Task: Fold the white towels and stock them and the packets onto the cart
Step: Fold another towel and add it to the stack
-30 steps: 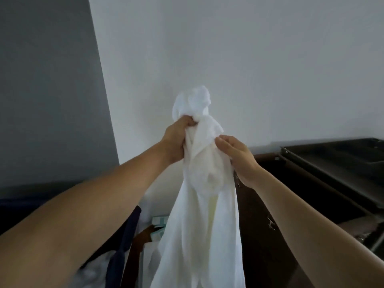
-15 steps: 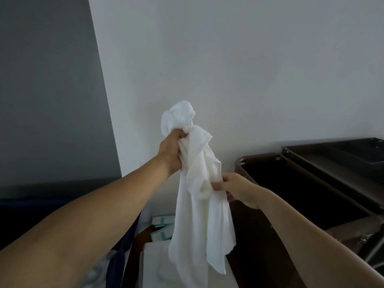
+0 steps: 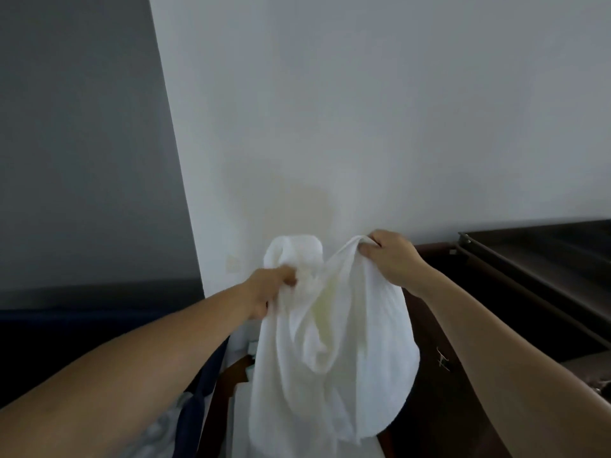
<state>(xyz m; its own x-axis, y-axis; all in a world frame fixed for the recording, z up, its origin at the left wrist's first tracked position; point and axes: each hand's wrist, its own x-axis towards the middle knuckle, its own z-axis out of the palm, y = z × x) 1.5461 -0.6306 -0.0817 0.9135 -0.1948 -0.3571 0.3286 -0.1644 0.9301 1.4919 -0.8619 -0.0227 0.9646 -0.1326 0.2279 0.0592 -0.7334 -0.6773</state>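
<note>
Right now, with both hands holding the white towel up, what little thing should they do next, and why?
Probably draw the hands apart to spread it open. The left hand grips a bunched wad of the white towel, the right hand pinches an edge, and the cloth between sags crumpled, too messy to fold.

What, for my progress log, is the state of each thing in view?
white towel: unfolded, bunched, hanging in the air from both hands.
left hand: grips a bunched part of the towel.
right hand: pinches the towel's edge, higher up.
packets: low behind the towel, mostly hidden.
cart: at right, towel not yet on it.
</note>
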